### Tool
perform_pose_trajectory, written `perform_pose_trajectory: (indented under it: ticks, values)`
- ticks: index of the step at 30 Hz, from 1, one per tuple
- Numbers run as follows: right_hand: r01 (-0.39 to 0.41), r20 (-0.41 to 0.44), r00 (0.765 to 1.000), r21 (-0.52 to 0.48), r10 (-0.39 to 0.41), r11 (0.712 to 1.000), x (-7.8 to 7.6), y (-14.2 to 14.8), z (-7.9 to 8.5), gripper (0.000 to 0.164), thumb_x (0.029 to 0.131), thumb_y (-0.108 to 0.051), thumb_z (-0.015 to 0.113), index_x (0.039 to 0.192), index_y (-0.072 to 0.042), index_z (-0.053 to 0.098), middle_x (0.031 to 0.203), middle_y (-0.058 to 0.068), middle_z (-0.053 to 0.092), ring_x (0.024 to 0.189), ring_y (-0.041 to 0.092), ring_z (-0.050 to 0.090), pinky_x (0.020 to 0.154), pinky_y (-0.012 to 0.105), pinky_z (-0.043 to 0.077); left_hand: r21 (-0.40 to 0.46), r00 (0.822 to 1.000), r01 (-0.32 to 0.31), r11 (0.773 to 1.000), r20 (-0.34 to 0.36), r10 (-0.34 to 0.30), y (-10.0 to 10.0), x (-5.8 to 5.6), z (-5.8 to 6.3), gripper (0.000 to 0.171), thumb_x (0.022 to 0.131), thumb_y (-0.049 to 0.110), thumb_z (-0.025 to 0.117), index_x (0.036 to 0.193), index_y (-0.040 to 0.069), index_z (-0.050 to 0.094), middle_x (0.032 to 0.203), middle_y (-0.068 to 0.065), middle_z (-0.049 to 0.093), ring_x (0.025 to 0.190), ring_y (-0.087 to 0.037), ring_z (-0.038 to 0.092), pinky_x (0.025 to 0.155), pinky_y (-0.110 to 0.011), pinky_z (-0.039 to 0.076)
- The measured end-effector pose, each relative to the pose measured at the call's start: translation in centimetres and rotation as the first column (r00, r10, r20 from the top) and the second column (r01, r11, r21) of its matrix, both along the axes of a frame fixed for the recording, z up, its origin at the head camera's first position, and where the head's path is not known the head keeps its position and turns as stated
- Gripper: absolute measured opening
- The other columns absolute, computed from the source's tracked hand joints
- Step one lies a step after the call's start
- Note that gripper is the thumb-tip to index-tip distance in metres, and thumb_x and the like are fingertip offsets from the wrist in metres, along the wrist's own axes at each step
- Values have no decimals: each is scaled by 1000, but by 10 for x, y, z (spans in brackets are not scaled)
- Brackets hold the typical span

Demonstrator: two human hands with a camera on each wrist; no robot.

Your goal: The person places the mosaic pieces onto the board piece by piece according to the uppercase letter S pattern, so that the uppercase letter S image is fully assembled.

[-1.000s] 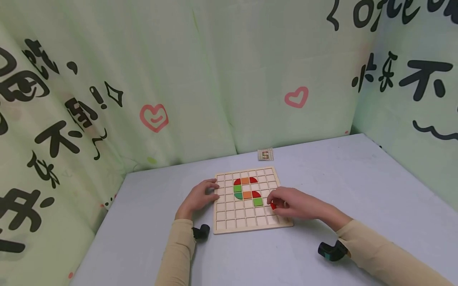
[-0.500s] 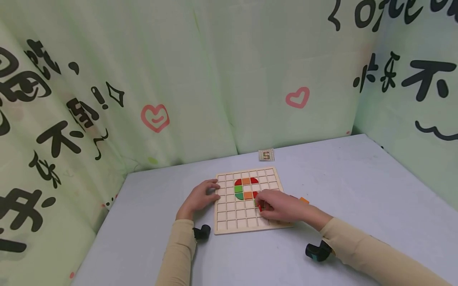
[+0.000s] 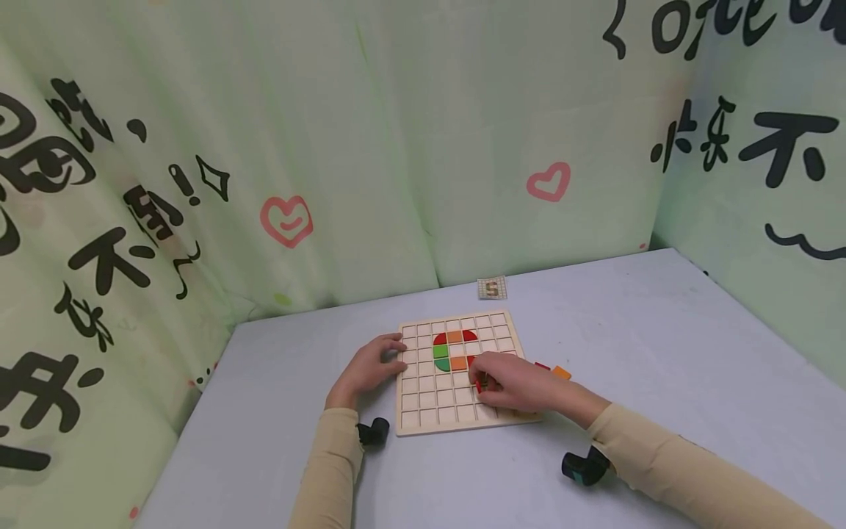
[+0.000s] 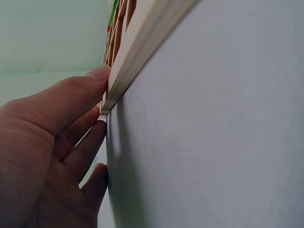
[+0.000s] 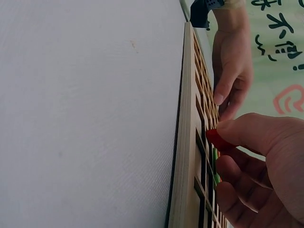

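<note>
A square wooden grid board [image 3: 423, 411] lies on the table. Set in its cells are red, orange and green tiles, among them an orange square [image 3: 454, 336], a light green square [image 3: 440, 351] and a dark green rounded tile [image 3: 442, 364]. My left hand [image 3: 366, 369] rests at the board's left edge, its thumb touching the rim in the left wrist view and its fingers loosely extended. Over the board's right-centre, my right hand [image 3: 514, 382] pinches a red tile [image 5: 219, 140] between thumb and finger. That hand hides the cells beneath it.
A small patterned card [image 3: 492, 287] lies behind the board near the table's back edge. Beyond my right hand, an orange tile [image 3: 562, 372] and a red tile [image 3: 542, 366] show beside the board. Printed curtains [image 3: 370, 147] stand around the table.
My right hand has moved left over the board with the red tile and now covers a light green tile. Loose tiles right of the board have come into view. My left hand stays put.
</note>
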State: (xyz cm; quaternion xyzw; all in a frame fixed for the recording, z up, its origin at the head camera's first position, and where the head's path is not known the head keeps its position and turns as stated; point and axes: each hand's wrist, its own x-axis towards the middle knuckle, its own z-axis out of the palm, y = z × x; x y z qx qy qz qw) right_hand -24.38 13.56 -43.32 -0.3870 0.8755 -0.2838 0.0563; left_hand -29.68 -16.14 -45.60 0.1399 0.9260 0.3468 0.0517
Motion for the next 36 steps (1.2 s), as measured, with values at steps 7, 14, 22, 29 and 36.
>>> perform_pose_trajectory:
  ticks: [7,14,22,29,36]
  values:
    - [21,-25,999,4,-20,1000,0,0,-1,12,87,-9,68,95,-13,60,83,-5,56,70,9,50,64,22,44,8,1000,-9,1000,10,9,0,1,0,31,87,15,73,117,6,67,147,-7,48,140,-29,36,115,-46,29]
    - [60,-23,998,28,-59,998,0,4,-1,11,85,-10,72,93,-11,65,79,-4,54,69,11,47,61,23,43,-2,1000,-4,1000,-1,4,0,0,0,31,88,15,73,117,6,67,147,-8,48,140,-30,36,114,-47,30]
    - [48,-35,998,23,-47,999,0,6,-1,10,85,-7,71,92,-12,65,79,-5,54,70,10,47,62,22,42,4,1000,-1,1000,-6,1,-1,-2,-3,31,88,15,73,117,6,67,146,-8,48,140,-30,36,114,-47,30]
    - [48,-56,997,30,-46,998,0,6,-1,8,85,-7,70,88,-13,67,78,-7,54,73,12,47,64,24,41,14,1000,1,1000,-12,0,-1,-1,-2,31,87,14,73,116,6,67,146,-7,49,140,-29,37,114,-46,30]
    - [23,-74,997,22,-22,999,1,7,-4,11,85,-6,70,84,-17,67,85,-8,58,76,9,49,70,26,45,7,1000,-1,1000,-12,1,0,-1,-2,31,87,15,73,117,6,67,146,-7,49,140,-29,37,114,-46,30]
